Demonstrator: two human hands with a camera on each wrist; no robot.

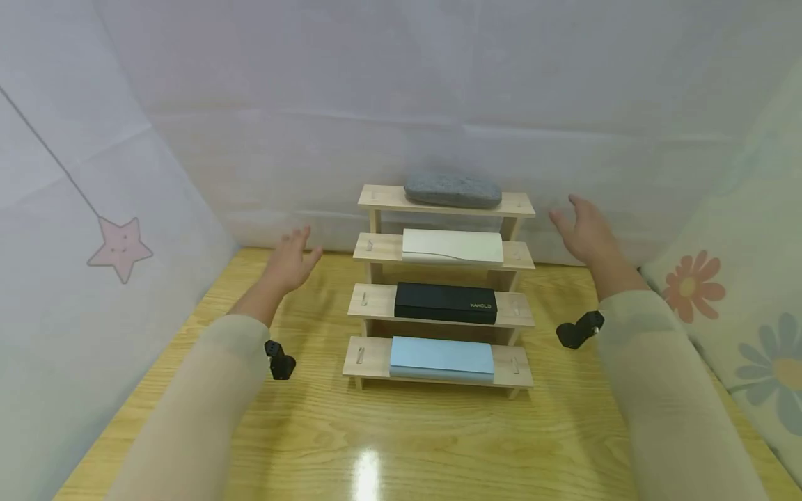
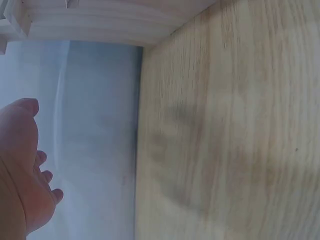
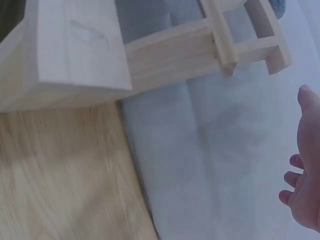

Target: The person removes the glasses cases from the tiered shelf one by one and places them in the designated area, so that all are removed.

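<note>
A tiered wooden rack (image 1: 370,300) stands on the table between my two hands. On its top shelf lies a grey felt-like glasses case (image 1: 452,190). Below it are a cream case (image 1: 452,245), a black case (image 1: 445,303) with gold lettering, and a light blue case (image 1: 441,357) on the lowest shelf. My left hand (image 1: 289,263) is held to the left of the rack, fingers loosely spread, holding nothing. To the right, level with the upper shelves, my right hand (image 1: 585,229) is also empty, its thumb apart from the fingers. Neither hand touches the rack.
The wooden table (image 1: 301,445) meets a white cloth backdrop (image 1: 313,153) behind the rack. Cloth also hangs at both sides, with a pink star (image 1: 120,249) on the left and flowers (image 1: 694,285) on the right. A black camera mount (image 1: 280,360) sits at each wrist.
</note>
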